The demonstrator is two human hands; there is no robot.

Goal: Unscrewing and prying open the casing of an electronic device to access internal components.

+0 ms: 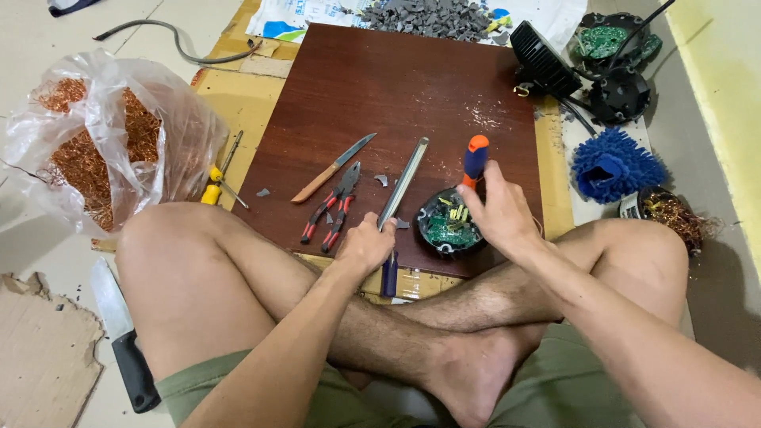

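My left hand [365,244] grips a long flat metal file [403,181] near its dark blue handle, and the file lies slanted on the dark brown board [412,87]. My right hand [499,210] holds a screwdriver with a blue and orange handle [475,157], tip down at a round black housing holding a green circuit board [446,226]. That housing sits on the board's near edge between my hands. Left of the file lie red-handled pliers [333,208] and a wooden-handled knife [331,168].
A clear bag of copper wire [95,143] stands at the left, with a yellow screwdriver [216,178] beside it. A large cleaver [120,333] lies by my left knee. At the right are black lamp housings [614,71], a blue mop head [614,165] and grey scrap pieces [428,17].
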